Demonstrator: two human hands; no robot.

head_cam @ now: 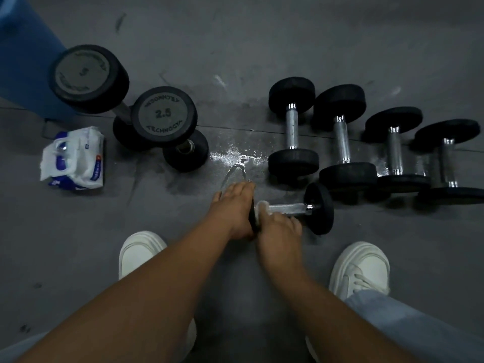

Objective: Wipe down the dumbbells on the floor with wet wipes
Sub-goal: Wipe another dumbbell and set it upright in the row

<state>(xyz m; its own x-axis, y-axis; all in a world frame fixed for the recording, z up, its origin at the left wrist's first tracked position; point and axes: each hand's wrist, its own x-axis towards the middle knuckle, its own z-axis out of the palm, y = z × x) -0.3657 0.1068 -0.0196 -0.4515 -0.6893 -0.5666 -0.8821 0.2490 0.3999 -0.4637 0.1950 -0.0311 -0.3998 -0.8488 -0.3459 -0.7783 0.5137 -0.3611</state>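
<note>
Dumbbell in hand: small dumbbell, black round heads, shiny metal handle, lying sideways on the grey floor between my white shoes.
Left hand: my left hand lies over its left head, fingers reaching forward; I cannot tell whether they curl round it.
Right hand: my right hand is curled at the handle, pinching a white wet wipe against its left end.
Right side: row of four dumbbells, lying close together, the nearest just beyond the free head.
Left side: two bigger dumbbells propped up on end, one marked 2.5; wipe pack beside them.
Ahead: wet patch glistening on the floor.
Far corner: blue object.
</note>
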